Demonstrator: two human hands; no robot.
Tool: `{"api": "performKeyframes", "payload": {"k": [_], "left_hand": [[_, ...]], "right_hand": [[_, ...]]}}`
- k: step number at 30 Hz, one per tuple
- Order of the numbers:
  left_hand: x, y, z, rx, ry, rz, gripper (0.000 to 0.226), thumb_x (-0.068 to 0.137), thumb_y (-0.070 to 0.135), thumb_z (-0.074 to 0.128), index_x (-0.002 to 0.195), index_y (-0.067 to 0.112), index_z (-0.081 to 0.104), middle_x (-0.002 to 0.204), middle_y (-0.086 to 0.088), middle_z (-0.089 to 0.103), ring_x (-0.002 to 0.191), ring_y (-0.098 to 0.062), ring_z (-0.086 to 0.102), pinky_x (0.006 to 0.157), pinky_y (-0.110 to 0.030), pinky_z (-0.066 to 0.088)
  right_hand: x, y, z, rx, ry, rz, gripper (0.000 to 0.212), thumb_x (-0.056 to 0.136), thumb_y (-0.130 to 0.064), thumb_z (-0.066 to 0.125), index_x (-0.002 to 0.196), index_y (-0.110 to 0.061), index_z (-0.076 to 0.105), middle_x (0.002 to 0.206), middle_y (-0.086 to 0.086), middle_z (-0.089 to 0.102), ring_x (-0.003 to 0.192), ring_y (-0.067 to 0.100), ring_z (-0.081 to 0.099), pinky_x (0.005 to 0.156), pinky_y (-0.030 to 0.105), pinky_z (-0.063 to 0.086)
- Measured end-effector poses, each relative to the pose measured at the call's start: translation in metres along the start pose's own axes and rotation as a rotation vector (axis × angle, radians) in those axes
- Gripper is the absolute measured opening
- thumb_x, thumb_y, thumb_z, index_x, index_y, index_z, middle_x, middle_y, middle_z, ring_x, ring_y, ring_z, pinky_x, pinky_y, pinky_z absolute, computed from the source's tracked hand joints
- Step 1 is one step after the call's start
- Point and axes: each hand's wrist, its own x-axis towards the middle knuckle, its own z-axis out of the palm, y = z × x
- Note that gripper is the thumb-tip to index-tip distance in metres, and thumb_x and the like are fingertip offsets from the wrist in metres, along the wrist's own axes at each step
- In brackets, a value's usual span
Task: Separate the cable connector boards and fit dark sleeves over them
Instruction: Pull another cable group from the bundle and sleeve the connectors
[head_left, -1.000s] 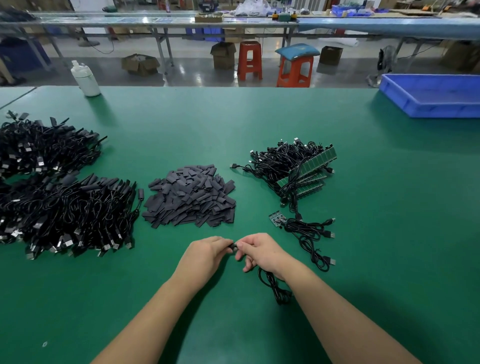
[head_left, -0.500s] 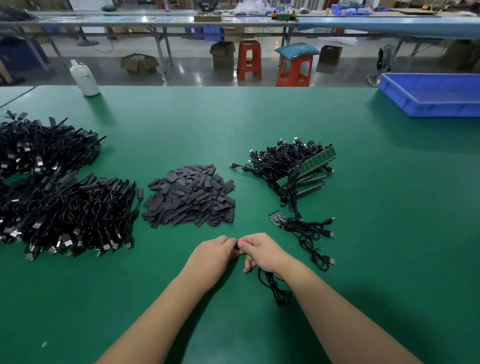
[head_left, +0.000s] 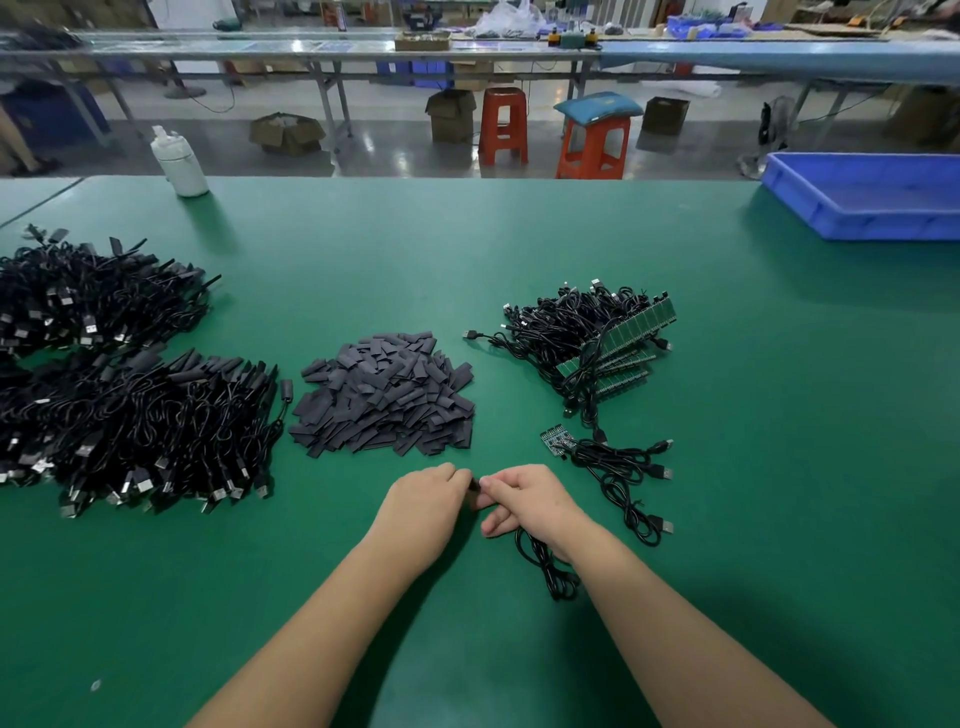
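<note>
Still pinched together: left hand (head_left: 423, 501), right hand (head_left: 530, 499), dark sleeve (head_left: 474, 485) between.

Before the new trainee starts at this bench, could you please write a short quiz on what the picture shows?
1. True or false: the blue tray sits at the table's far right.
2. Which pile lies nearest the left hand? A sleeves B boards C bottle
3. What hangs below the right hand?

Key: 1 true; 2 A; 3 a black cable.
</note>
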Motion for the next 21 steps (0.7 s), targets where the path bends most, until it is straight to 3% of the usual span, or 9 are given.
{"api": "performKeyframes", "payload": {"k": [12,21], "left_hand": [[0.002,0.007,0.001,0.065,-0.036,0.039,0.021,0.095,0.013,0.045,0.116,0.014,0.05,0.111,-0.005,0.055,0.101,-0.024,0.056,0.083,-0.032,0.04],[0.004,0.004,0.008,0.041,-0.031,0.082,0.025,0.092,0.011,0.049,0.116,0.012,0.053,0.111,-0.008,0.056,0.1,-0.029,0.058,0.085,-0.037,0.043]], "right_hand": [[-0.003,-0.004,0.004,-0.004,0.019,0.025,0.017,0.1,-0.011,0.055,0.101,0.001,0.067,0.084,0.012,0.069,0.049,0.013,0.064,0.052,0.024,0.056],[-0.004,-0.005,0.003,-0.001,0.015,0.035,0.017,0.1,-0.011,0.055,0.099,0.002,0.067,0.083,0.013,0.069,0.048,0.014,0.063,0.053,0.025,0.056]]}}
